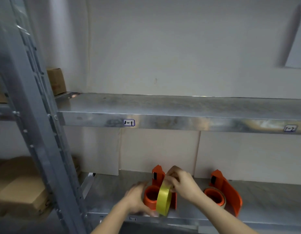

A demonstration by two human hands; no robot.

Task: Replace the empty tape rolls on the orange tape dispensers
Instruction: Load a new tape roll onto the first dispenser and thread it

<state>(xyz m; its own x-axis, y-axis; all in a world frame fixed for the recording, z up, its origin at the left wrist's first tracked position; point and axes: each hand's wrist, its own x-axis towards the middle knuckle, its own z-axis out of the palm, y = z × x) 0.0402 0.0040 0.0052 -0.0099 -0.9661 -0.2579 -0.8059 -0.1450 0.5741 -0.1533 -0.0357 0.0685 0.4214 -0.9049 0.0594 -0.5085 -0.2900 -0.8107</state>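
Evidently light and stiff, the yellow tape roll (163, 199) stands on edge at the near lip of the lower shelf (112, 191), its flat faces turned left and right, axis running across. The right hand (181, 183) pinches its top rim, a sound hold. The left hand (138, 198), blurred, cups the left orange dispenser (156, 186); the right dispenser (225, 191) stands apart.

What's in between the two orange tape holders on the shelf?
In the head view, the right hand sits between the left dispenser and the right dispenser, holding the yellow tape roll. Behind it is bare shelf.
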